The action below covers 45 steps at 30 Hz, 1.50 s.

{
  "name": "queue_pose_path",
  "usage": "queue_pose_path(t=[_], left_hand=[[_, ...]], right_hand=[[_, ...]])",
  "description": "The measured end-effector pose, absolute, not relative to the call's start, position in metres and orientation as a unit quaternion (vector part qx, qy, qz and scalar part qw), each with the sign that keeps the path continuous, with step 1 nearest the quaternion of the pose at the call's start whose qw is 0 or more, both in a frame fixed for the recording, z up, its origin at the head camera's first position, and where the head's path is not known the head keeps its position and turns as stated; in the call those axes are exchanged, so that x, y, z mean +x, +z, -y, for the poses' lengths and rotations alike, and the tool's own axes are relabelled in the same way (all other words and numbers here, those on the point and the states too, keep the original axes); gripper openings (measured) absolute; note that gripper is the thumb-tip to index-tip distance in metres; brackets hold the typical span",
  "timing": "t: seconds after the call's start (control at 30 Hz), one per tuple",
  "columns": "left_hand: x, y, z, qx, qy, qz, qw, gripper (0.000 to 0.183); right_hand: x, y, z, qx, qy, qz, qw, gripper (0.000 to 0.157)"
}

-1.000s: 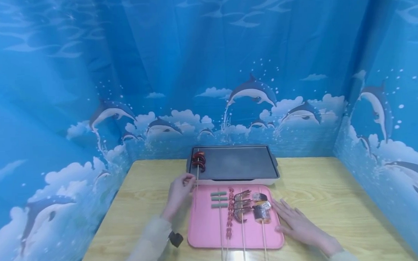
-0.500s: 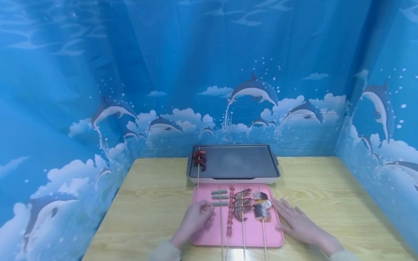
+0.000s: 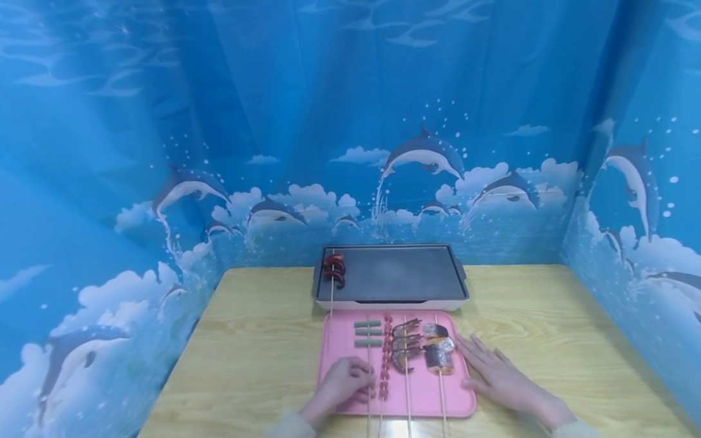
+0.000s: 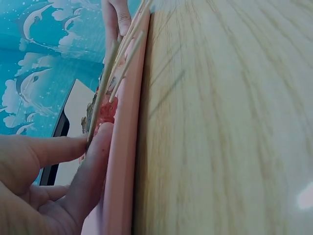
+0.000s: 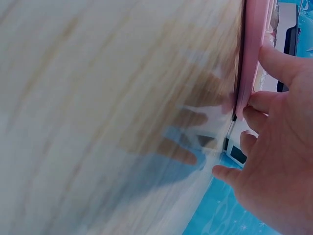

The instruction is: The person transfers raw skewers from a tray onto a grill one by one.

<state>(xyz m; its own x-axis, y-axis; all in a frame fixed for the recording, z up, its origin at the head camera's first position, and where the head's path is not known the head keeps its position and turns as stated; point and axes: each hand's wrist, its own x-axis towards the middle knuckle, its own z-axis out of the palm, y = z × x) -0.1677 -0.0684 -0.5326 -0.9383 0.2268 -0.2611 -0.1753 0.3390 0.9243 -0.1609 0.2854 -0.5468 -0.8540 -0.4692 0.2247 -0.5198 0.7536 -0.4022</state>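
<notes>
My left hand (image 3: 344, 383) is over the left part of the pink tray (image 3: 345, 406). Its thumb and forefinger pinch the stick of a skewer (image 3: 369, 343) threaded with several green pieces; the left wrist view shows that stick (image 4: 103, 90) between the fingertips. Just right of it lies a thin skewer of small red pieces (image 3: 386, 359). Shrimp on a skewer (image 3: 406, 346) and a skewer of silvery fish chunks (image 3: 440, 357) lie farther right. My right hand (image 3: 501, 375) rests at the tray's right edge, fingers extended, fingertips touching the rim in the right wrist view.
Behind the tray stands a dark flat griddle (image 3: 395, 273) with a pale front. A skewer of dark red curled pieces (image 3: 333, 271) lies on its left side, its stick reaching over the tray's edge. Below is a wood-grain table (image 3: 539, 315), backed by a blue dolphin curtain (image 3: 347, 116).
My left hand has let go of the dark red skewer at the griddle, moved down and right, and taken the stick of the green skewer. My right hand has stayed in place.
</notes>
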Motion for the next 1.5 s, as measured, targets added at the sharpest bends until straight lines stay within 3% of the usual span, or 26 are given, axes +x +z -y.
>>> queue_pose_path(t=[0.53,0.67,1.03,1.5], left_hand=[[-0.162,-0.504,0.077,0.043,0.583,-0.798,0.143,0.022],[-0.168,-0.490,0.077,0.059,0.584,-0.798,0.135,0.028],[-0.209,-0.464,0.080,0.090,0.620,-0.775,0.087,0.030],[-0.267,-0.456,0.070,0.006,0.518,-0.855,0.029,0.027]], right_hand=[[-0.160,-0.537,-0.281,0.230,0.214,0.949,0.004,0.070],[-0.161,-0.540,-0.283,0.238,0.216,0.947,0.016,0.069],[-0.161,-0.546,-0.284,0.261,0.231,0.936,0.041,0.069],[-0.159,-0.539,-0.281,0.249,0.214,0.944,0.038,0.069]])
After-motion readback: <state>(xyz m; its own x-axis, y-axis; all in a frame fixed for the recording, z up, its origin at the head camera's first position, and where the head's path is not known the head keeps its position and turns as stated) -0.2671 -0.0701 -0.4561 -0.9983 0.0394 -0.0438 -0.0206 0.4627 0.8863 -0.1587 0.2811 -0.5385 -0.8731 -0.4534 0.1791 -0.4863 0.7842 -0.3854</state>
